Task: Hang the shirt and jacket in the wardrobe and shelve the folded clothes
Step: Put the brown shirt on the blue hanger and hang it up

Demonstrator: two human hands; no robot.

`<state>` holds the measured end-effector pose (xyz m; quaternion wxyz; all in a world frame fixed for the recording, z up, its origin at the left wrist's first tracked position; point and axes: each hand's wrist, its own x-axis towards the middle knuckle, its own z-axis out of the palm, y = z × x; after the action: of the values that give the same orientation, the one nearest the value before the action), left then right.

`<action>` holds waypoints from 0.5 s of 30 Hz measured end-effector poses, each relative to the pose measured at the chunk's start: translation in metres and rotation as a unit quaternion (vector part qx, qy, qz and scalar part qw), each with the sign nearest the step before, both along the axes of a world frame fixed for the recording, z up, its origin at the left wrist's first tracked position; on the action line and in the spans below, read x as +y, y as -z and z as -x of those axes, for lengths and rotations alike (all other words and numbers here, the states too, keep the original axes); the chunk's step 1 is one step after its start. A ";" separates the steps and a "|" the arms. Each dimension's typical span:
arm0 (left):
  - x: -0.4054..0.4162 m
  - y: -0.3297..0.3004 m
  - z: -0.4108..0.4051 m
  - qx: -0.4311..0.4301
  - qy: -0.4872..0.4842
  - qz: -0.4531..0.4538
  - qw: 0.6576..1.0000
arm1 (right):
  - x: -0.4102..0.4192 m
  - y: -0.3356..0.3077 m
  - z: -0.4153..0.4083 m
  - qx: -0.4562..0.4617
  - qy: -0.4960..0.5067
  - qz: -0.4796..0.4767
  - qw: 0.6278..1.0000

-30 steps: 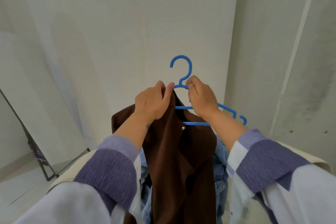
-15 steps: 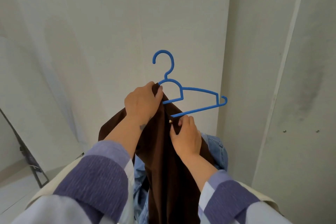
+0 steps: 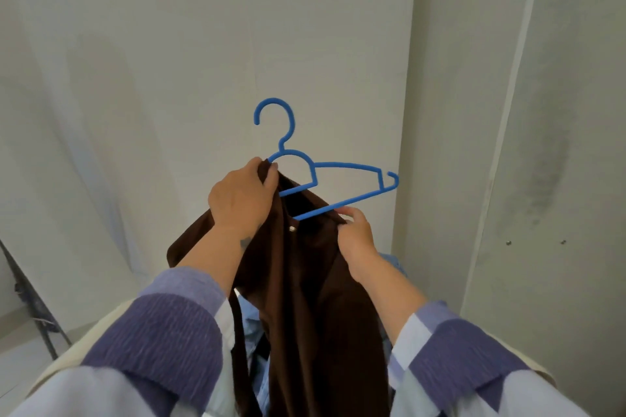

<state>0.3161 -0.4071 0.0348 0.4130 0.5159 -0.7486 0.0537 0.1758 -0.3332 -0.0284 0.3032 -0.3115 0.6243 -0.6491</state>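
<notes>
Pale grey walls (image 3: 169,44) back us; no wardrobe shows. Our left hand (image 3: 240,196) clenches the brown fabric shirt (image 3: 305,298) at the blue plastic hanger (image 3: 315,176)'s neck, and at 4 o'clock our right hand (image 3: 355,234) pinches its collar. We judge the shirt only half threaded, with hanging, the blue denim jacket (image 3: 393,262) beneath and shelving left.

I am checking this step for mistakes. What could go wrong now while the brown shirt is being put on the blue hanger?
1. Only the left side of the brown shirt seems to sit on the blue hanger; its right arm is bare, so the shirt might slide off.
2. The right hand pinches the cloth at the lower bar, so the fabric may catch there instead of going over the shoulder.
3. The left hand grips shirt and hanger together; loosening it could drop both.
</notes>
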 end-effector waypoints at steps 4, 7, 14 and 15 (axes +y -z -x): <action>0.013 0.002 0.005 0.045 0.019 -0.014 0.999 | 0.026 -0.004 0.014 0.131 -0.022 -0.039 0.990; 0.030 -0.002 0.018 0.048 0.054 0.002 0.997 | 0.050 0.001 0.025 0.280 0.008 -0.071 0.957; 0.070 -0.010 0.053 0.069 0.092 0.023 0.993 | 0.118 0.005 0.072 0.319 0.159 -0.206 0.911; 0.076 -0.011 0.060 0.065 0.097 0.025 0.993 | 0.127 0.002 0.079 0.287 0.151 -0.187 0.927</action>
<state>0.2565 -0.3308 0.0459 0.4766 0.4331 -0.7650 -0.0013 0.0966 -0.2059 -0.0299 0.0627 -0.3241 0.8344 -0.4414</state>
